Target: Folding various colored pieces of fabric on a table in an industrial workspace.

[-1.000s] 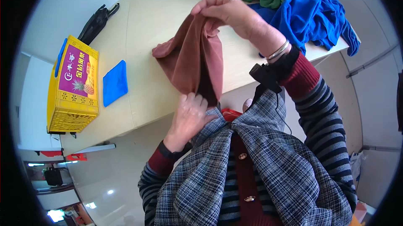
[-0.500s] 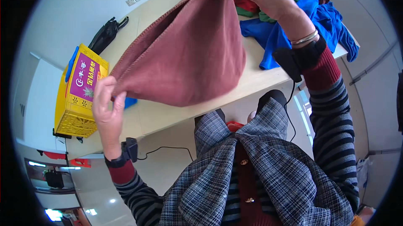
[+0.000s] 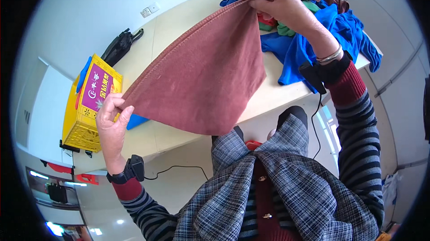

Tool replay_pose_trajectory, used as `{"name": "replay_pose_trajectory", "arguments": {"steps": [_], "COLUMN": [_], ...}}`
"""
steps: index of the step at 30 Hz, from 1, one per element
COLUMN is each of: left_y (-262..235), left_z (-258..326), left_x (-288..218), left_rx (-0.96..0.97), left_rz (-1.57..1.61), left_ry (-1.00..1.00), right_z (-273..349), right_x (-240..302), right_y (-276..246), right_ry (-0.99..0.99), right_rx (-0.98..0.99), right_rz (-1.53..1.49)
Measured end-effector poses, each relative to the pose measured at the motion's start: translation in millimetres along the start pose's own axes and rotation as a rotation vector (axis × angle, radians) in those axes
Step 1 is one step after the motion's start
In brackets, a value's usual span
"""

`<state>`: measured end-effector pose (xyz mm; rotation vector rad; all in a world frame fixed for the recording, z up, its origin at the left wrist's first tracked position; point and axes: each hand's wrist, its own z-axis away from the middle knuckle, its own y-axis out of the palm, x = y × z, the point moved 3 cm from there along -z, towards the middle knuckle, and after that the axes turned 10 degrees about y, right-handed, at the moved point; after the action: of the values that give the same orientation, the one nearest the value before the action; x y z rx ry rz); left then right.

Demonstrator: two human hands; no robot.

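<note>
A reddish-brown cloth [image 3: 201,71] with a stitched edge hangs between my hands above the near side of the table. My left hand [image 3: 112,120] pinches its left corner, close to the yellow box. At the far right my right hand [image 3: 282,6] grips the other upper corner, in front of a heap of cloths. The stitched edge runs taut between the two hands. Below it the fabric droops to a rounded tip past the table's front edge, over my knees.
Blue, green, brown and red cloths [image 3: 331,30] lie piled at the table's right end. On the left stand a yellow box [image 3: 85,120] and, behind it, a folded black umbrella [image 3: 122,46]. A blue item [image 3: 135,121] lies beside my left hand. Black cables run from both wrist straps.
The cloth's stitched edge has been drawn straight, closing the gap between its layers. Its lower part now hangs nearer to me, and my right hand has come slightly lower.
</note>
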<state>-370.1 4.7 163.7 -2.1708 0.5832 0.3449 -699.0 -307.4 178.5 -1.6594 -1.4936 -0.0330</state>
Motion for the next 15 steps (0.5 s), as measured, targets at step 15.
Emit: {"name": "replay_pose_trajectory", "arguments": {"steps": [15], "left_y": [-14.8], "left_z": [-56.4], "left_x": [31.8], "left_rx": [-0.097], "left_rz": [0.255], "left_ry": [-0.203], "right_z": [-21.5], "right_x": [-14.3], "right_y": [-3.7], "right_ry": [0.116], "right_rx": [0.170], "right_rz": [-0.270]}}
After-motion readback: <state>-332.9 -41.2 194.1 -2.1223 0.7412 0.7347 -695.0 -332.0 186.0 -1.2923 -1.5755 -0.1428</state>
